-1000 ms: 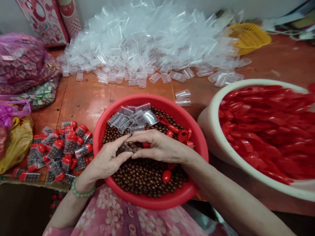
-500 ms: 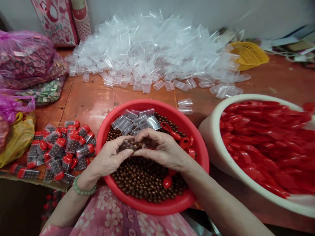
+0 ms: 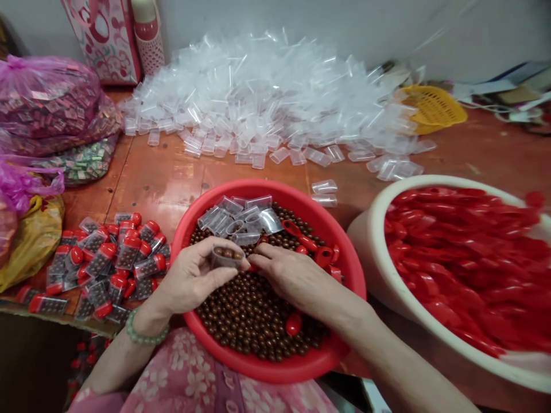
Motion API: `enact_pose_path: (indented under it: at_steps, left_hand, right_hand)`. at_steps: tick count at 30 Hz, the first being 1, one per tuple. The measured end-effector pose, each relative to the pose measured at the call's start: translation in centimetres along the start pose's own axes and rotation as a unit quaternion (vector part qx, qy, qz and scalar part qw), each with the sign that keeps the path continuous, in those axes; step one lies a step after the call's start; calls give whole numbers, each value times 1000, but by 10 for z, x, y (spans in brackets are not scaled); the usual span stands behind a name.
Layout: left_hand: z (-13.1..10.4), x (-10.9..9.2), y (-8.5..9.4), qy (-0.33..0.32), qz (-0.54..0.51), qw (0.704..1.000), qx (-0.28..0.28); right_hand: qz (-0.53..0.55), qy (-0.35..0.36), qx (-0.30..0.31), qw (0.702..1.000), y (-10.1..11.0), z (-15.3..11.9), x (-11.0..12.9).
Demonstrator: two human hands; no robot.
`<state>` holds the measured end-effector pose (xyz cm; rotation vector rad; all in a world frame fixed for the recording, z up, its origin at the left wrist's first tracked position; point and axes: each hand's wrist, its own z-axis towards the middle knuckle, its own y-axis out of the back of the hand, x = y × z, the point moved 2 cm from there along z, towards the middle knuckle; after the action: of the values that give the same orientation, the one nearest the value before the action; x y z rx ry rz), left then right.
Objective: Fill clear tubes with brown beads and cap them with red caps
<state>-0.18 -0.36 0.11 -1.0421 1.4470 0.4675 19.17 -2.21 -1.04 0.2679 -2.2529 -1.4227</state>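
Note:
My left hand (image 3: pixel 193 275), with a green bead bracelet at the wrist, holds a clear plastic container (image 3: pixel 227 257) with brown balls in it, its opening tilted up. Close beside it, my right hand (image 3: pixel 293 272) reaches down over the balls, fingers bent together around a red piece that is mostly hidden. Both hands are above a red basin (image 3: pixel 353 269). The basin holds many brown balls (image 3: pixel 258 318), clear containers (image 3: pixel 215 221) at its far side, and several red caps (image 3: pixel 323 256) at its right side.
Filled, red-capped containers (image 3: pixel 105 255) lie left of the basin. A white tub (image 3: pixel 379 241) of red pieces (image 3: pixel 451 269) stands at the right. Behind are a heap of clear containers (image 3: pixel 267 92) and a yellow basket (image 3: pixel 434 109). Plastic bags (image 3: pixel 47 103) lie at the left.
My right hand has moved off the container, to the right and down to the balls. The container now shows its open end in my left hand. The view has tilted slightly.

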Motion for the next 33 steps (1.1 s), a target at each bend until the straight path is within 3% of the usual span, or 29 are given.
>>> enact_pose_path:
  at_steps: [4,9,14,17,21,27,30,33]
  left_hand:
    - [5,3,1,15,-14,1000,-17]
    - [6,4,1,16,-65,997,-22]
    - [5,5,-1,2,-85,996,-11]
    - [6,8,0,3,-102,995,8]
    - [7,12,5,7,-147,989,11]
    - [6,15,8,28,-181,983,16]
    - [8,17,5,31,-170,985,-9]
    - [9,17,1,23,-143,989,-39]
  right_hand:
    - [-30,-5,11,999,-6,4,2]
    - [-1,27,-40,999,-10,4,2]
    - [198,38,-129,971,3,-1,-5]
    - [389,14,-118,914,6,-4,-9]
    - [583,-40,-73,808,-1,-5,-13]
    - [755,-98,-149,631,-4,-1,-13]
    - [787,-97,-141,593,-6,3,-5]
    - [791,-92,-107,595,-12,8,4]
